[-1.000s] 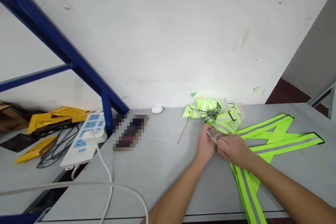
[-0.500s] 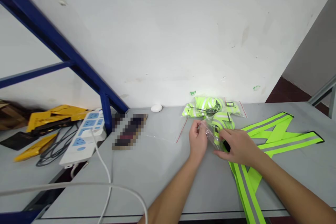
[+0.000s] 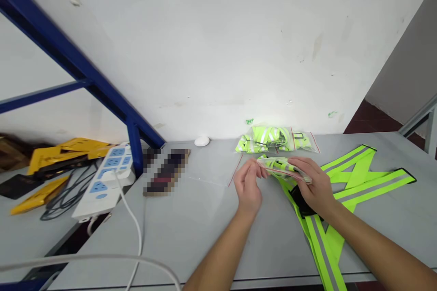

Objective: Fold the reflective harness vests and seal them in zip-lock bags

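Note:
A clear zip bag [image 3: 280, 164] with a folded neon-yellow reflective strap inside is held between both hands above the grey table. My left hand [image 3: 250, 186] pinches its left end. My right hand [image 3: 317, 186] grips the right end, thumb below and fingers on top. The bag's red-lined edge faces me. Beneath and to the right, a loose reflective vest [image 3: 372, 184] of neon straps with grey stripes lies spread out, one end hanging over the front edge. More bagged reflective straps [image 3: 269, 137] lie behind, near the wall.
A flat clear bag [image 3: 211, 177] with a red line lies left of my hands. Further left are a blurred-out flat item [image 3: 169, 170], a white oval object [image 3: 202, 141], a white power strip [image 3: 107, 182] with a white cable [image 3: 133, 213], yellow packets [image 3: 41, 195] and a blue frame [image 3: 102, 88].
The bag has been lifted and tilted, its red-lined edge now towards me. My right hand has shifted from the bag's lower side to its right end, uncovering the vest's black part.

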A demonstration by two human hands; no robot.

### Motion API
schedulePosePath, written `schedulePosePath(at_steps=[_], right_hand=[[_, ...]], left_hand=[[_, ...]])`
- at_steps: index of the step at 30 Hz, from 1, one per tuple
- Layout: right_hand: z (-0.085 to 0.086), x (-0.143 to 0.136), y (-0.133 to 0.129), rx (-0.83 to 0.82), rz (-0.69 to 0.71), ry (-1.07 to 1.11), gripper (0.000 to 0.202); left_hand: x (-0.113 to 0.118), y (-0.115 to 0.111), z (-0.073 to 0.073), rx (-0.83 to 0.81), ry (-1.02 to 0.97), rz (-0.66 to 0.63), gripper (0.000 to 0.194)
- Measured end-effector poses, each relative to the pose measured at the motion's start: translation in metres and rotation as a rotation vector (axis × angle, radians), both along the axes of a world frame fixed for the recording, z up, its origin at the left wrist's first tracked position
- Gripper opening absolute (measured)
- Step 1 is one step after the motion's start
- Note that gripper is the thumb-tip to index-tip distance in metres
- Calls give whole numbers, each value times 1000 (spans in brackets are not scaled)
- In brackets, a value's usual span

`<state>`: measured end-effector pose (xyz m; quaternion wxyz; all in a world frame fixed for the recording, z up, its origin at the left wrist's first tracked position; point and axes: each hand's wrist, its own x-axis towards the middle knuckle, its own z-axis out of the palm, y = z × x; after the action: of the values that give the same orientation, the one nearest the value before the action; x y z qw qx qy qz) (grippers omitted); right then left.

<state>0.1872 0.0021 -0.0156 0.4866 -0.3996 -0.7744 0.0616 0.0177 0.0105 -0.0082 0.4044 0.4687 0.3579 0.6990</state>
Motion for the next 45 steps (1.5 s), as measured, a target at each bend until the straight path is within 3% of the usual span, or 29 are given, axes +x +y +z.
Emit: schedulePosePath(at_steps=[2,4,6,8,10,13,17,19,22,26,30,33,36,38,41,45], right_hand=[[1,2,0,-33,-26,128,24],[3,2,-1,-63,-97,252,18],[3,1,0,-105,-186,343,18],[1,0,3,-180,-234,388,21],[-5,-1,8,-280,-219,387,27],[-16,0,14,-332,-173,319,42],[-19,2,11,-251,-145,41,56],[-16,0,4,-357,-55,-172,50],[-13,-7,-7,-509,137,-481,33],[-23,-16,-5,-348,173,-603,25],[-34,-23,32,-48,225,-724,22],[-30,-29,65,17,278,-759,31],[-16,-27,78,32,226,-754,34],[-6,-17,69,24,189,-753,35],[7,10,33,-12,145,-749,34],[10,53,-28,-256,201,-699,21]], left_hand=[[-3,1,-1,158,120,132,22],[-4,3,-3,187,265,119,61],[-1,3,-5,63,402,-53,94],[5,2,-8,-92,498,-205,90],[11,1,-11,-178,525,-212,67],[12,8,-14,-225,413,-39,49],[-2,23,-11,-312,96,147,48],[-11,28,-9,-314,-44,184,49],[-21,33,-8,-275,-201,177,50],[-27,37,-9,-315,-362,94,49],[-30,38,-6,-340,-472,26,47],[-31,37,-2,-338,-503,-2,46],[-31,36,-2,-348,-510,-12,45],[-29,35,-4,-359,-515,-38,46],[-20,33,-10,-393,-517,-168,49],[0,29,-24,-511,-489,-362,53]])
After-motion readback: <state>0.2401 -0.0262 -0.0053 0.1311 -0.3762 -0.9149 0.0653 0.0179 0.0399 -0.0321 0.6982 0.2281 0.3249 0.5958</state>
